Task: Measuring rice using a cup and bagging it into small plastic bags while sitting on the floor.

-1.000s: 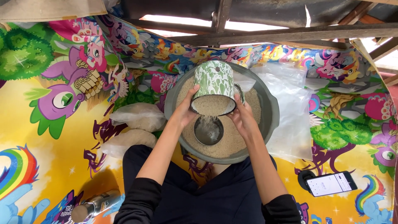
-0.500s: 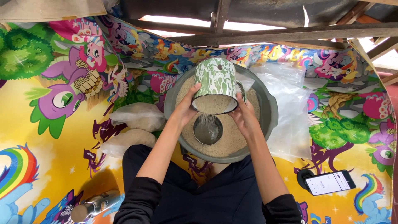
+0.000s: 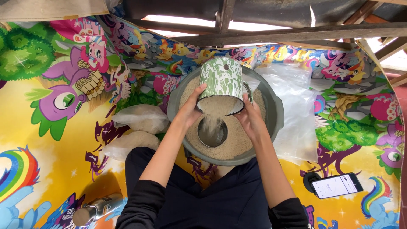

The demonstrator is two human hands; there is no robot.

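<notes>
Mug: your green-and-white mug [image 3: 221, 82] is over the basin [image 3: 274, 111], above its middle.
Axis: the mug's long axis is tilted, base away from you and up, mouth toward you and down.
Grain: rice [image 3: 212, 124] falls from the mouth into a small metal cup [image 3: 212, 133] set in the grain at the basin's centre.
Left hand: your left hand [image 3: 190, 108] is on the mug's left side, fingers curled round the wall, thumb near the rim.
Right hand: your right hand [image 3: 250, 116] clasps the right side near the mouth, fingers closed on it.
Bags: two filled clear bags [image 3: 140, 118] lie just left of the basin.
Sheet: clear plastic [image 3: 296, 106] lies right of the basin.
Phone: a phone [image 3: 335, 185] lies right of the basin, nearer you.
</notes>
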